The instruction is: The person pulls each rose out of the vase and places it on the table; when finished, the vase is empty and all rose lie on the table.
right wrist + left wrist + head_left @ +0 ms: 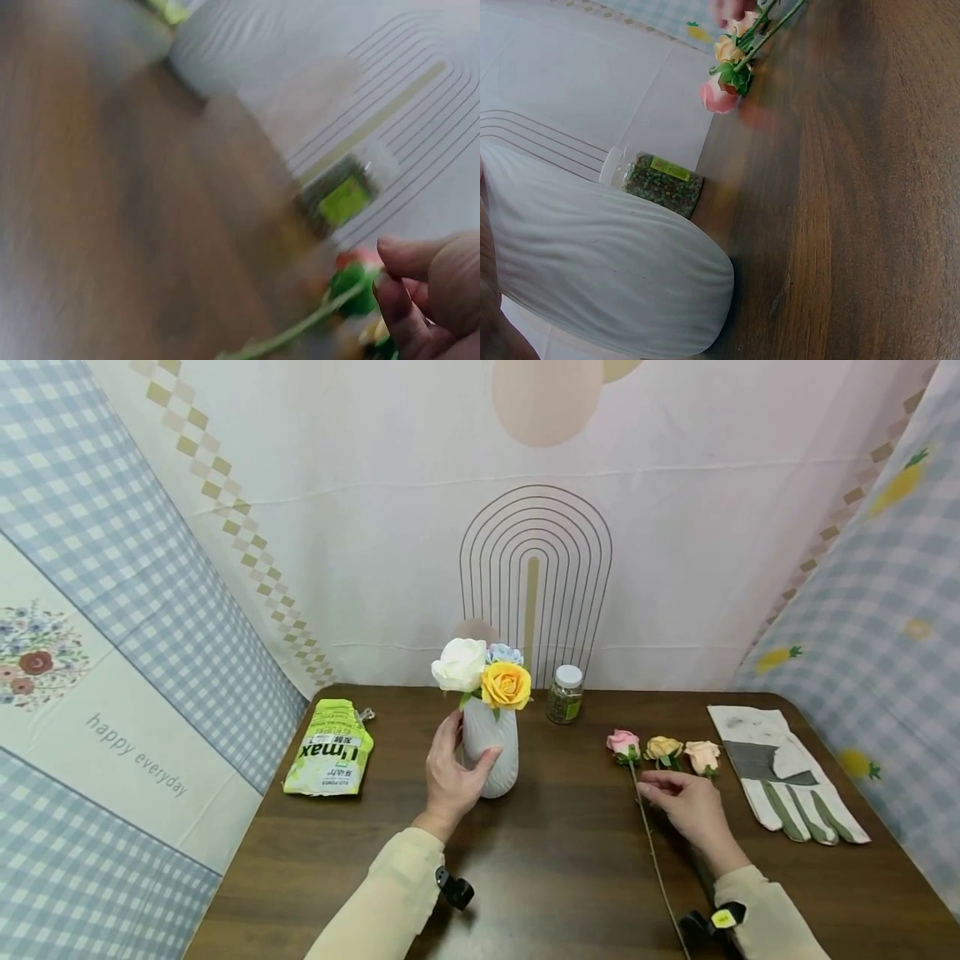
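Observation:
My left hand (455,774) grips a white ribbed vase (491,747) from its left side, thumb across the front. The vase stands upright, a little left of the table's middle. In it are a white rose (459,665), a yellow rose (506,685) and a light blue flower (504,653). On the right, my right hand (688,806) pinches the stem (651,843) of a pink rose (622,742) just below its head. Beside it lie a tan-yellow rose (663,747) and a peach rose (702,757), their stems partly hidden by that hand.
Behind the vase, to its right, stands a white-lidded jar (566,695) of small green and brown bits. A lime-green bag (330,750) lies at the left. White, grey and green work gloves (772,768) are at the right. Patterned cloths (360,568) hang behind the wooden table (555,877).

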{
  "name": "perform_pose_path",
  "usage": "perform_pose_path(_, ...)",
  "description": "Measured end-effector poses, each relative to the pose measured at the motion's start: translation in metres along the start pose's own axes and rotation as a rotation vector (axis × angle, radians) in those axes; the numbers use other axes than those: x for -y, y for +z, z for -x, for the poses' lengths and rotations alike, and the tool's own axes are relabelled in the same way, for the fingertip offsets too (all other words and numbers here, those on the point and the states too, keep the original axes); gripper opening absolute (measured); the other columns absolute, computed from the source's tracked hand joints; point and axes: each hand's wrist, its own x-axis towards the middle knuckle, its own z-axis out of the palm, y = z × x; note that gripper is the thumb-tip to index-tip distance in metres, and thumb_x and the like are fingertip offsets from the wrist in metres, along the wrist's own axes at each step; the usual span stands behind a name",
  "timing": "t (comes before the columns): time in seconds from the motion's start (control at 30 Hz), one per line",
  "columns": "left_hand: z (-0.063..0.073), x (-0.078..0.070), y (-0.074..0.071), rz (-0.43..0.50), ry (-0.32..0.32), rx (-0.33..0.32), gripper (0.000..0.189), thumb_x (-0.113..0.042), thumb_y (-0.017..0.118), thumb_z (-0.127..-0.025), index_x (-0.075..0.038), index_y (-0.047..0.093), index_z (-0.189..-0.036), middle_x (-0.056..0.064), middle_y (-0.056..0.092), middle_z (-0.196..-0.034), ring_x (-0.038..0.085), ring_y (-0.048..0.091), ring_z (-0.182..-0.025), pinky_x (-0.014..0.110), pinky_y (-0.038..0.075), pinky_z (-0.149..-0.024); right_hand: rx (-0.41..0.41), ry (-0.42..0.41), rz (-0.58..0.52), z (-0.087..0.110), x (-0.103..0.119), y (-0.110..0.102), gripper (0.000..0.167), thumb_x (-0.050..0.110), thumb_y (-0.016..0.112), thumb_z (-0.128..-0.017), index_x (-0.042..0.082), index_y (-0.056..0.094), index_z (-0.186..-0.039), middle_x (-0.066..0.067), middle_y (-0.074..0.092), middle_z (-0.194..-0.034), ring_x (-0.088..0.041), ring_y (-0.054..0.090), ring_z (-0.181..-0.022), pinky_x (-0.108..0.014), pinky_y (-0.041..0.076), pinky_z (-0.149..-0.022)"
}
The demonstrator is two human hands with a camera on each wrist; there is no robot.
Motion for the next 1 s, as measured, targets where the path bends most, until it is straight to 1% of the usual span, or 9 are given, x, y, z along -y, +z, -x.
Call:
perform_pose_path(0.1, 0.001, 0.0, 0.001, 0.003, 0.007, -0.006, 0.075, -0.021, 0.086, -0.072, 0.004, 0.05, -0.132, 0.02, 0.057, -0.124, 0.031, 0.06, -0.107, 0.044, 0.054, -0.084, 0.015, -0.019, -0.133, -0.001, 0.024, -0.006, 0.036, 0.036, 0.073, -0.085, 0.008, 0.073, -0.108, -0.006, 0.072, -0.094, -0.01, 0.062, -0.076, -0.023, 0.053, -0.059)
perform_pose_path(0.2, 0.002, -0.001, 0.0, 0.009, -0.002, -0.007, 0.075, -0.017, 0.087, -0.07, 0.005, 0.05, -0.132, 0.02, 0.057, -0.124, 0.031, 0.06, -0.107, 0.043, 0.055, -0.085, 0.027, -0.081, -0.252, -0.005, 0.057, -0.009, 0.037, 0.034, 0.073, -0.085, 0.007, 0.072, -0.11, -0.007, 0.071, -0.102, -0.012, 0.063, -0.087, -0.02, 0.053, -0.066)
perform_pose_path(0.37, 0.001, -0.002, -0.001, 0.0, -0.003, -0.016, 0.078, -0.008, 0.089, -0.064, 0.007, 0.051, -0.13, 0.021, 0.058, -0.122, 0.032, 0.061, -0.106, 0.042, 0.055, -0.083, 0.055, -0.189, -0.422, -0.016, 0.119, -0.002, 0.031, 0.029, 0.075, -0.084, 0.009, 0.073, -0.108, -0.006, 0.071, -0.096, -0.015, 0.062, -0.082, -0.021, 0.052, -0.062)
perform_pose_path(0.4, 0.001, -0.002, -0.001, -0.003, 0.005, -0.023, 0.079, -0.005, 0.089, -0.061, 0.008, 0.051, -0.129, 0.022, 0.058, -0.121, 0.033, 0.061, -0.105, 0.043, 0.055, -0.082, 0.057, -0.209, -0.44, -0.017, 0.13, 0.001, 0.03, 0.027, 0.076, -0.083, 0.01, 0.073, -0.108, -0.005, 0.071, -0.093, -0.015, 0.061, -0.078, -0.023, 0.051, -0.059)
perform_pose_path(0.53, -0.001, -0.002, 0.001, -0.01, 0.016, -0.033, 0.08, 0.004, 0.089, -0.055, 0.014, 0.051, -0.125, 0.027, 0.058, -0.116, 0.038, 0.061, -0.1, 0.047, 0.055, -0.078, 0.076, -0.296, -0.508, -0.024, 0.169, 0.016, 0.028, 0.017, 0.078, -0.082, 0.009, 0.073, -0.108, -0.006, 0.07, -0.092, -0.013, 0.062, -0.08, -0.022, 0.052, -0.063)
perform_pose_path(0.67, -0.002, -0.002, 0.002, -0.016, -0.004, -0.02, 0.08, 0.004, 0.088, -0.055, 0.014, 0.05, -0.125, 0.028, 0.057, -0.117, 0.038, 0.061, -0.099, 0.048, 0.055, -0.078, 0.087, -0.348, -0.581, -0.023, 0.204, 0.025, 0.032, 0.005, 0.076, -0.081, 0.0, 0.069, -0.112, -0.016, 0.068, -0.095, -0.015, 0.061, -0.08, -0.021, 0.052, -0.063)
perform_pose_path(0.77, -0.001, -0.002, 0.001, -0.017, -0.024, 0.0, 0.081, -0.002, 0.089, -0.06, 0.01, 0.05, -0.129, 0.023, 0.057, -0.12, 0.035, 0.061, -0.102, 0.045, 0.055, -0.08, 0.096, -0.348, -0.642, -0.021, 0.225, 0.028, 0.034, -0.002, 0.075, -0.08, -0.007, 0.066, -0.113, -0.021, 0.066, -0.093, -0.017, 0.061, -0.079, -0.02, 0.052, -0.063)
perform_pose_path(0.83, 0.0, -0.002, 0.0, -0.01, -0.035, 0.01, 0.08, -0.008, 0.089, -0.063, 0.006, 0.05, -0.131, 0.021, 0.057, -0.122, 0.033, 0.061, -0.104, 0.043, 0.056, -0.081, 0.108, -0.338, -0.675, -0.022, 0.233, 0.03, 0.034, -0.003, 0.074, -0.081, -0.008, 0.065, -0.113, -0.019, 0.067, -0.093, -0.017, 0.062, -0.08, -0.021, 0.053, -0.065)
perform_pose_path(1.0, 0.0, -0.002, 0.0, 0.003, -0.038, 0.014, 0.076, -0.023, 0.086, -0.073, 0.001, 0.049, -0.134, 0.017, 0.058, -0.124, 0.028, 0.06, -0.107, 0.042, 0.055, -0.083, 0.135, -0.334, -0.721, -0.027, 0.239, 0.04, 0.034, -0.006, 0.073, -0.08, -0.008, 0.065, -0.113, -0.015, 0.067, -0.097, -0.016, 0.061, -0.083, -0.023, 0.053, -0.071)
